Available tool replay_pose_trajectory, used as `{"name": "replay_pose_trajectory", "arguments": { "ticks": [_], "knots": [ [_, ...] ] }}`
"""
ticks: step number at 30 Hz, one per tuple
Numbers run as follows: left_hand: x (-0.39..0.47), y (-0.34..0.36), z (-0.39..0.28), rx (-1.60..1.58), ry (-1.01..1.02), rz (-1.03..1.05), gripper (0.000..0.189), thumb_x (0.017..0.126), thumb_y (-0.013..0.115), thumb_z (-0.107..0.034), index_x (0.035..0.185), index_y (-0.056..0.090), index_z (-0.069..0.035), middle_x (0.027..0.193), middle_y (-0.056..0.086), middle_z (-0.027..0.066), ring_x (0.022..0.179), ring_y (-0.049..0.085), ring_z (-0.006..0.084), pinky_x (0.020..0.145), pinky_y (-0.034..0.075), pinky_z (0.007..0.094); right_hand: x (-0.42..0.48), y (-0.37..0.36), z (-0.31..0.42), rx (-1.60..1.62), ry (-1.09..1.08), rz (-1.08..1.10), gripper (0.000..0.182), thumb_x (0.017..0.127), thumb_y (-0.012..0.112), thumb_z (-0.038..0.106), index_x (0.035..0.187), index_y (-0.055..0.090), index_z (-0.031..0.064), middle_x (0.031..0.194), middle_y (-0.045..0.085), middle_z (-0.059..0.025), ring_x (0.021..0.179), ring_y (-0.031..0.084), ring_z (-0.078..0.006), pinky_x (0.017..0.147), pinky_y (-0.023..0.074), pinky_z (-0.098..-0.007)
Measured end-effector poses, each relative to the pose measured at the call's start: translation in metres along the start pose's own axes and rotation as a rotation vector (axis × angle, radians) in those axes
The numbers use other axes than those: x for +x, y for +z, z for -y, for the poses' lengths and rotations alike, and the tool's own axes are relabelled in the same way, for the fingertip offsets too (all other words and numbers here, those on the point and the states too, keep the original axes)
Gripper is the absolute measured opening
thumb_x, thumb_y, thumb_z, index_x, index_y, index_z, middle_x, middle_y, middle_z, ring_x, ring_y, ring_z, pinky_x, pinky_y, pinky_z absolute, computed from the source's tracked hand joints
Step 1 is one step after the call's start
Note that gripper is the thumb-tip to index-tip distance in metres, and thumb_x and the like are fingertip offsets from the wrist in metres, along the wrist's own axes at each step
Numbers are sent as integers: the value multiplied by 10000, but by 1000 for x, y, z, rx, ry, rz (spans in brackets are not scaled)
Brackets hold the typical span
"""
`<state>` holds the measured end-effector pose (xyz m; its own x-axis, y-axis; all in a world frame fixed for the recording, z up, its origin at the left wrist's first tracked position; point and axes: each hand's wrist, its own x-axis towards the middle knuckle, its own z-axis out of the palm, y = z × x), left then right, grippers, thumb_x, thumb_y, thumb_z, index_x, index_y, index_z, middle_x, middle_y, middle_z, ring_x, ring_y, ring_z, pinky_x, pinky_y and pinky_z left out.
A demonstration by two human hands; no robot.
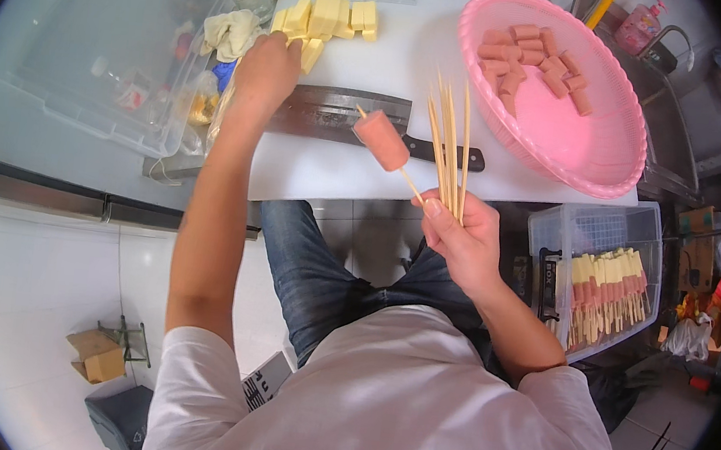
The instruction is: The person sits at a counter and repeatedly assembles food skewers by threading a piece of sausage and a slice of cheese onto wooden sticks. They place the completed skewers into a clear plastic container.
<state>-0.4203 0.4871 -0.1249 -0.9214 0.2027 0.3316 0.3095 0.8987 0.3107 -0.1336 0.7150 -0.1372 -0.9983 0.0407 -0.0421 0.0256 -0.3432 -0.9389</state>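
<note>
My right hand (461, 235) grips several bamboo skewers (449, 148), their points upward. One of them, tilted left, carries a pink sausage piece (383, 140) with its tip poking out beyond. At the far left of the white cutting board (352, 175), my left hand (270, 67) reaches to a pile of pale yellow blocks (326, 16), perhaps tofu or cheese. Its fingertips are partly hidden, so whether they pinch a block does not show. A cleaver (332, 113) lies flat on the board between the hands, handle to the right.
Right on the board stands a pink plastic basket (580, 143) of cut sausage pieces (523, 54). Below it, a clear plastic box (648, 275) holds finished skewers (607, 287) of yellow and pink. A white cloth (230, 35) and a large clear bin (85, 84) are at left.
</note>
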Motion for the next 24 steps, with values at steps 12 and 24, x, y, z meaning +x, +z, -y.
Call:
{"name": "replay_pose_trajectory", "arguments": {
  "ticks": [12, 24],
  "knots": [
    [20, 7, 6, -296, -56, 40, 422, 872, 739, -280, 1137, 614, 23, 1056, 734, 180, 935, 712, 307, 845, 548, 401, -20, -28, -11, 192, 67, 39, 188, 1027, 640, 140, 1124, 652, -21, 764, 549, -6, 584, 437, -60, 492, 315, -221],
    [-118, -76, -74, -2350, -328, 430, 345, 1068, 389, -330, 1158, 513, -21, 947, 493, 78, 858, 478, 205, 910, 414, 423, -31, 14, -2, -36, 165, 22, 214, 1030, 641, 133, 1181, 678, -13, 778, 573, 44, 602, 429, -18, 511, 337, -206]
  ]
}}
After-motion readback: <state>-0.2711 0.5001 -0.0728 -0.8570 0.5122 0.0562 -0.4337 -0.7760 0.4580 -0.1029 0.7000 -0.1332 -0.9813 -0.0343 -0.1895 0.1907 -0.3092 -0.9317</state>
